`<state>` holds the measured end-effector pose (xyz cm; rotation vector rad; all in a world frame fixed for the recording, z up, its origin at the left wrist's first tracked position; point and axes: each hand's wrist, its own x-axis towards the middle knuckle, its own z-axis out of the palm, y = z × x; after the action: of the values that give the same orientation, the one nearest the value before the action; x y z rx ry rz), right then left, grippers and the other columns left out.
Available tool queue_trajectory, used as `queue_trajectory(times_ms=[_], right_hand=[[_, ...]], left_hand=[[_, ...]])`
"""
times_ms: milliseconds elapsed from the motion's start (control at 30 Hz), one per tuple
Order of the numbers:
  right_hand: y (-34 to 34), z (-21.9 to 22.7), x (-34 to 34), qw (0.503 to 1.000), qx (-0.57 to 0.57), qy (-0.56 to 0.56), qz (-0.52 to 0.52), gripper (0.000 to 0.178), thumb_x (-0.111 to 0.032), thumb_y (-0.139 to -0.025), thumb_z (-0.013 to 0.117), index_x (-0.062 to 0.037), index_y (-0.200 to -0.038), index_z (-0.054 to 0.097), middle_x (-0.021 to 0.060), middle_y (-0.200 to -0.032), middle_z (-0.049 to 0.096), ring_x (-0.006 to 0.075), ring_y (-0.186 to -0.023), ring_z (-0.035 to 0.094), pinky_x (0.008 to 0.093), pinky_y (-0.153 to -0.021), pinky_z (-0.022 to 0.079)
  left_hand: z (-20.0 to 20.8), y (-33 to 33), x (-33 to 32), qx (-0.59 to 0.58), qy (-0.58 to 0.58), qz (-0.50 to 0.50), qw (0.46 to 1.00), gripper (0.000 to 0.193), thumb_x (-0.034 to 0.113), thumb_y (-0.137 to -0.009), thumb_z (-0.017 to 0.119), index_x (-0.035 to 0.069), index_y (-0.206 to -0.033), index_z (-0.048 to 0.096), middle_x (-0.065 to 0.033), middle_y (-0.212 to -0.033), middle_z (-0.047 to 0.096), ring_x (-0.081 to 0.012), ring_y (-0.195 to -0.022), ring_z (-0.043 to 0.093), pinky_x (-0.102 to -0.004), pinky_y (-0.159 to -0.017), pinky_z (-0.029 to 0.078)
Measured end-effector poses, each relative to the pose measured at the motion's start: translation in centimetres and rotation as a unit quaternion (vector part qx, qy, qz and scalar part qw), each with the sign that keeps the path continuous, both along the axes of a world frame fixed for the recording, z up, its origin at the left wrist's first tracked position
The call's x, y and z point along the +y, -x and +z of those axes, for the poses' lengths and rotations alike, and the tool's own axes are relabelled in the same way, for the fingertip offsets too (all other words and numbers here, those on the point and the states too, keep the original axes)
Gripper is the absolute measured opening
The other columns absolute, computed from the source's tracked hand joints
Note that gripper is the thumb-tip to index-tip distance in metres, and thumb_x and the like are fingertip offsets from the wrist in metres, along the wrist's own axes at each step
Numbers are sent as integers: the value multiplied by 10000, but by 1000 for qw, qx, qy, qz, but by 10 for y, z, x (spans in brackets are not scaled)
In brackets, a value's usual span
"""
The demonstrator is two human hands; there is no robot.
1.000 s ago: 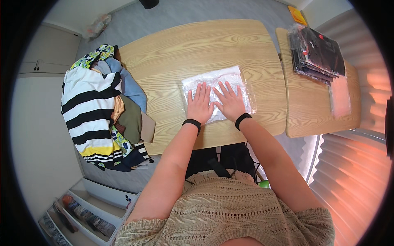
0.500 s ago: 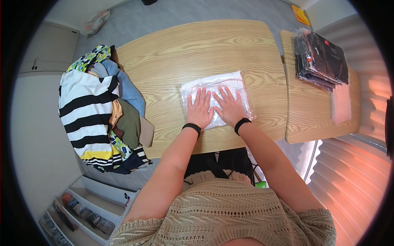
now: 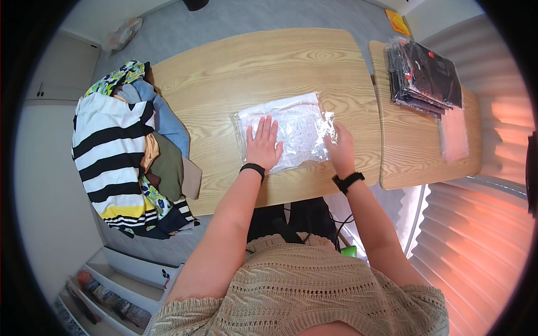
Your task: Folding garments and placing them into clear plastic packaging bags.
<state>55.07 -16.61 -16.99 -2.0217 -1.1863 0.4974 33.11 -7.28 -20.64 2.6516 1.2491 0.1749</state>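
A folded white garment [image 3: 296, 126] in a clear plastic bag [image 3: 327, 120] lies flat on the wooden table [image 3: 252, 61]. My left hand [image 3: 263, 148] rests on its left half, palm down, with fingers stretched out. At the bag's right edge, my right hand [image 3: 341, 150] is turned on its side and curled, pinching the shiny plastic there. Part of its fingertips is hidden by the hand itself.
A heap of clothes, with a striped black-and-white garment [image 3: 112, 134] on top, hangs over the table's left end. On a smaller side table [image 3: 400, 162] at right sits a stack of bagged dark garments [image 3: 428, 75]. A divided storage bin [image 3: 126, 280] stands at lower left.
My right hand has left the middle of the package, moved right to the bag's edge and closed on it. My left hand stays flat on the package. The view has shifted slightly.
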Motion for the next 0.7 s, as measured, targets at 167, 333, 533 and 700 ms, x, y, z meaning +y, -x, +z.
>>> queue_trajectory(times_ms=[167,333,533,700], right_hand=[[-5,-34,-44,945,279,47,-163,244,-209,-907,585,34,-904,571,62,-722,568,108,-686,489,249,-640,419],[5,-26,-47,975,174,93,-100,304,-247,-921,554,38,-816,538,92,-719,578,135,-648,506,282,-604,418],[-5,-34,-86,972,165,158,-49,334,-282,-882,594,38,-801,539,141,-653,584,221,-590,563,366,-566,433],[33,2,-79,993,-54,97,-41,272,-252,-828,634,-7,-938,586,161,-883,626,313,-808,586,393,-723,457]], left_hand=[[1,-4,1,-8,3,-10,1000,609,330,-864,479,51,-1386,338,-126,-1488,255,-263,-1382,222,-540,-1078,182],[2,6,2,-9,-3,-20,1000,590,328,-871,476,67,-1384,346,-116,-1490,256,-258,-1380,229,-538,-1079,183],[16,16,-19,3,63,-85,994,591,350,-890,476,80,-1394,328,-104,-1495,246,-248,-1382,222,-518,-1085,189],[17,27,-36,-18,70,-51,996,594,334,-889,484,78,-1399,320,-110,-1489,250,-265,-1385,209,-539,-1091,165]])
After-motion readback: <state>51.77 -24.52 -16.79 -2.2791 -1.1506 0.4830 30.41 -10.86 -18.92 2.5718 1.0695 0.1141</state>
